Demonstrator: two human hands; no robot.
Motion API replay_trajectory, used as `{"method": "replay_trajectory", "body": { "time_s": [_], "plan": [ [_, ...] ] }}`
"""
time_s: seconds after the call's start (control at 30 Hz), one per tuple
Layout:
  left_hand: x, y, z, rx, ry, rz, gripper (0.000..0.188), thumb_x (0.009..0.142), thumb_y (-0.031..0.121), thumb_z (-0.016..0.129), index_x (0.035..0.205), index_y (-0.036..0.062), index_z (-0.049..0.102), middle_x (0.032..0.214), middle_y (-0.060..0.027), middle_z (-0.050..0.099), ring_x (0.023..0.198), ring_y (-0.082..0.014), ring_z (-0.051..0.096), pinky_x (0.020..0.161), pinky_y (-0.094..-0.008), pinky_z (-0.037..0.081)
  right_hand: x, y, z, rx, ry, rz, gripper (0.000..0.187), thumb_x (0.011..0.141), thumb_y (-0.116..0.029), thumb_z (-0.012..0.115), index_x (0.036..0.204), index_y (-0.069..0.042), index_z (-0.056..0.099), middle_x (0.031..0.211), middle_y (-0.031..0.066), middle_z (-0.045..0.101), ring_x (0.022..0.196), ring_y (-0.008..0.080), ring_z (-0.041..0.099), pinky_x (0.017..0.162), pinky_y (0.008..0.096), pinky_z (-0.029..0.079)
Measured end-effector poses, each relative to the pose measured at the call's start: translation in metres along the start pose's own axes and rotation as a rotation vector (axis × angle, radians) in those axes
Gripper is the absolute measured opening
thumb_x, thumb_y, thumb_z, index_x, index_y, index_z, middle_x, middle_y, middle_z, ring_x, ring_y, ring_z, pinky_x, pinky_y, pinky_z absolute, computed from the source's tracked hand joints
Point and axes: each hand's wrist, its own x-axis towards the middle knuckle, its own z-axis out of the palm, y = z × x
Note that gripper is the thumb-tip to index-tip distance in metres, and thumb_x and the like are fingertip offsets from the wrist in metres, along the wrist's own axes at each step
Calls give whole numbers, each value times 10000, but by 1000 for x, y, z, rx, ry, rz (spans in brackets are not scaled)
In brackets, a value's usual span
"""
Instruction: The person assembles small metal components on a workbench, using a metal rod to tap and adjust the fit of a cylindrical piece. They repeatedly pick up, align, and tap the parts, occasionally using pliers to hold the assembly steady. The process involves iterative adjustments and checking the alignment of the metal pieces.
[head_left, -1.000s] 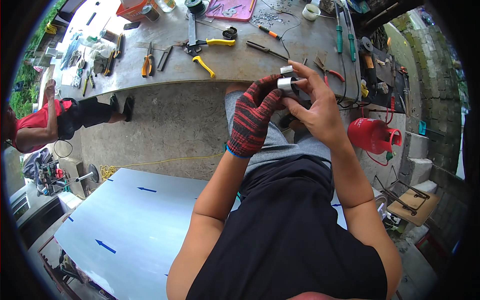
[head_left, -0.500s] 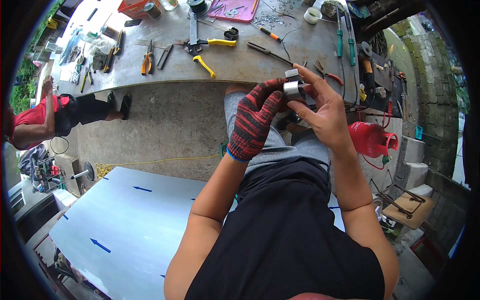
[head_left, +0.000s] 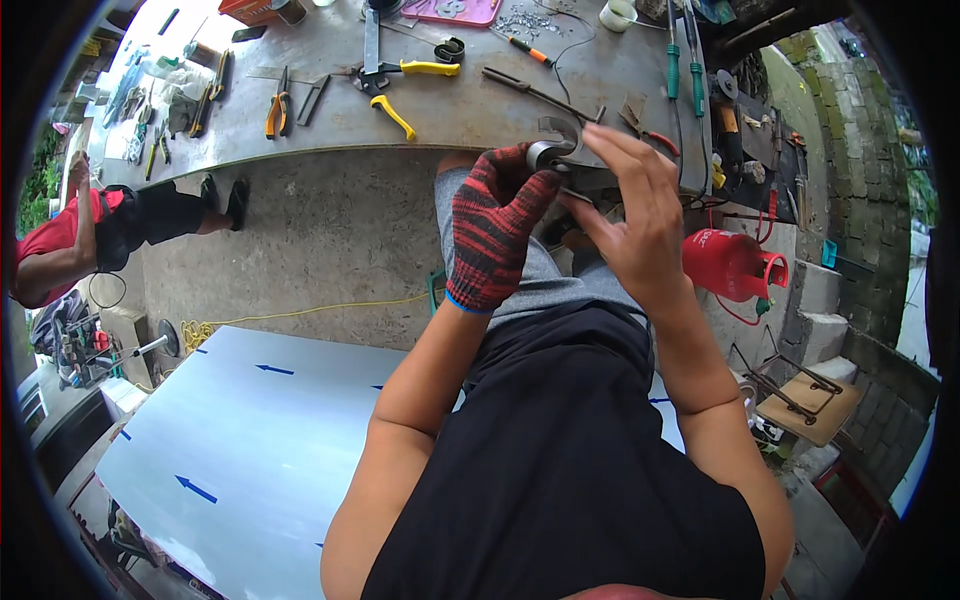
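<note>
A small silver strip of sheet metal (head_left: pixel 545 153), bent into curls, sits at the fingertips of my left hand (head_left: pixel 492 228). That hand wears a red-and-black striped knit glove and is closed on the strip. My bare right hand (head_left: pixel 640 205) is just to the right, its fingers stretched out and its thumb apart. Its fingertips and thumb are close beside the curls; whether they touch, I cannot tell. Both hands are over my lap at the near edge of the metal workbench (head_left: pixel 330 135).
Yellow-handled snips (head_left: pixel 430 68), orange pliers (head_left: pixel 277 115), a metal rod (head_left: pixel 530 90) and soldering irons (head_left: pixel 697 90) lie on the bench. A red gas cylinder (head_left: pixel 725 265) stands at right. Behind left is a pale sheet panel (head_left: pixel 270 430). Another person (head_left: pixel 90 225) stands at far left.
The metal strip has turned in my left hand, now showing its curled profile. My right hand has loosened from it, its fingers spreading. The view has shifted slightly.
</note>
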Motion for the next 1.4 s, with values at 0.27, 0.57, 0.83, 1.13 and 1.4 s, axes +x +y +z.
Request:
{"method": "replay_trajectory", "body": {
  "time_s": [0.27, 0.57, 0.83, 1.13, 1.4],
  "plan": [
    [1, -9, -6, -205, -66, -38, 328, 1002, 184, 702, 1245, -9, 598, 1166, -103, 693, 1063, -177, 669, 984, -333, 532, -1, -3, -4, -80, -23, -52, 466, 758, -123, 843, 1198, -100, 690, 1118, 21, 699, 1026, 213, 648, 976, 415, 385],
    [-1, -15, -5, -196, -22, -28, 320, 994, 189, 718, 1229, 2, 609, 1130, -80, 700, 1016, -156, 659, 935, -310, 529, -1, -1, -4, -81, -18, -58, 402, 763, -127, 838, 1148, -110, 725, 1062, -5, 723, 985, 189, 660, 950, 406, 370],
    [-8, -12, -2, -92, -5, 54, 306, 957, 102, 756, 1221, 13, 627, 1142, -78, 709, 1043, -144, 660, 952, -305, 528, -8, 5, -6, -39, -3, -91, 377, 765, -119, 833, 1130, -103, 737, 1054, -3, 740, 961, 188, 667, 969, 407, 365],
    [-13, -7, 4, -74, 3, 50, 364, 932, 98, 786, 1242, 12, 616, 1068, -84, 726, 942, -129, 696, 837, -282, 575, -13, 6, -7, -38, 21, -89, 398, 745, -135, 858, 1123, -105, 739, 1065, 0, 748, 967, 195, 669, 976, 409, 368],
    [-5, -13, -8, -227, -89, -16, 326, 953, 158, 771, 1218, 14, 647, 1115, -70, 723, 999, -127, 677, 887, -301, 559, -11, -1, -6, -74, 31, -89, 441, 722, -151, 868, 1141, -118, 734, 1082, -8, 732, 982, 196, 655, 968, 411, 365]
  ]
}}
